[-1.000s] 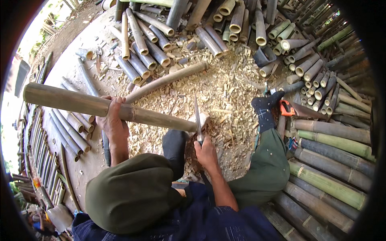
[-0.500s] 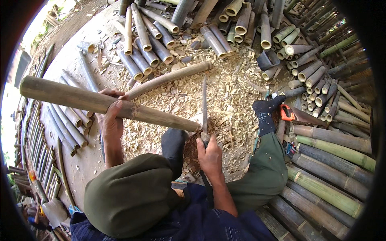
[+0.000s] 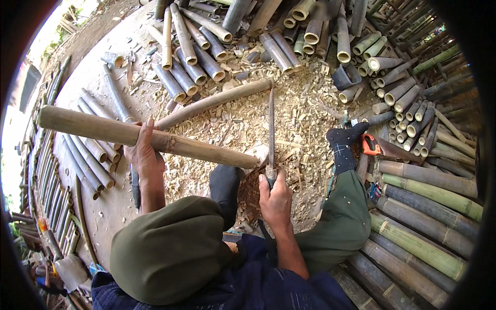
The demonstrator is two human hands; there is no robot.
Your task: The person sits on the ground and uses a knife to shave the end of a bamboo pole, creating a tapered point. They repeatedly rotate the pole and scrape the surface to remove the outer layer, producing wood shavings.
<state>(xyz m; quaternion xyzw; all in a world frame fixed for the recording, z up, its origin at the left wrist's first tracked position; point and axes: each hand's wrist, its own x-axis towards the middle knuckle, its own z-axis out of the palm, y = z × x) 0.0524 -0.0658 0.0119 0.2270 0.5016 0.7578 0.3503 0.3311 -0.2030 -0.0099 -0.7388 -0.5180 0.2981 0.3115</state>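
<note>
My left hand [image 3: 146, 157] is wrapped round a brown bamboo pole [image 3: 206, 151] from below, thumb up along its near side. The pole slants across in front of me, its thicker end out to the left. Its narrower right end lies beside a pale wooden block [image 3: 262, 150] among the chips. My right hand [image 3: 276, 199] is closed on the dark handle of a long narrow-bladed knife [image 3: 271, 124]. The blade points away from me, just right of the pole's end and apart from it.
A curved wooden pole [image 3: 217, 105] lies beyond on wood chips [image 3: 299, 134]. Cut bamboo tubes [image 3: 170, 82] lie at the back and left. Bamboo lengths [image 3: 418, 222] line the right, near an orange-handled saw [image 3: 371, 145]. A dark container [image 3: 346, 77] sits farther back.
The bamboo pole has shifted slightly right, and my left hand's grip on it has changed, the thumb now raised. My right hand and the knife have moved a little to the right.
</note>
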